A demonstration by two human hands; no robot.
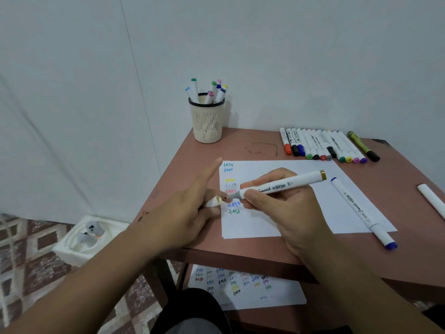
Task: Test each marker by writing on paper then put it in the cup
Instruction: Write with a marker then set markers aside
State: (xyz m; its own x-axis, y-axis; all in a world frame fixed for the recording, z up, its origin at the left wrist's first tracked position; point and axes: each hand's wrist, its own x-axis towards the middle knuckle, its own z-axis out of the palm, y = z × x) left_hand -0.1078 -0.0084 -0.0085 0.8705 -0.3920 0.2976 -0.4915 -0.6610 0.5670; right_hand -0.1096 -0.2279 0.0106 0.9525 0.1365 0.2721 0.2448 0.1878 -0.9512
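Note:
My right hand (pixel 284 203) grips a white marker (pixel 286 185) with a brown-gold end band, its uncapped tip pointing left just above the white paper (pixel 301 213). My left hand (pixel 190 213) holds the marker's white cap (pixel 214 201) between its fingers, index finger stretched out, right beside the tip. The paper carries a column of coloured "test" words (pixel 231 189) along its left side. A cream mesh cup (pixel 207 121) stands at the table's far left corner with several markers in it.
A row of several capped markers (pixel 325 147) lies at the table's far right. A blue-capped marker (pixel 363 213) lies on the paper's right side, another white one (pixel 431 201) at the right edge. A written sheet (pixel 245 288) lies on the lower shelf. A white box (pixel 91 237) sits on the floor at left.

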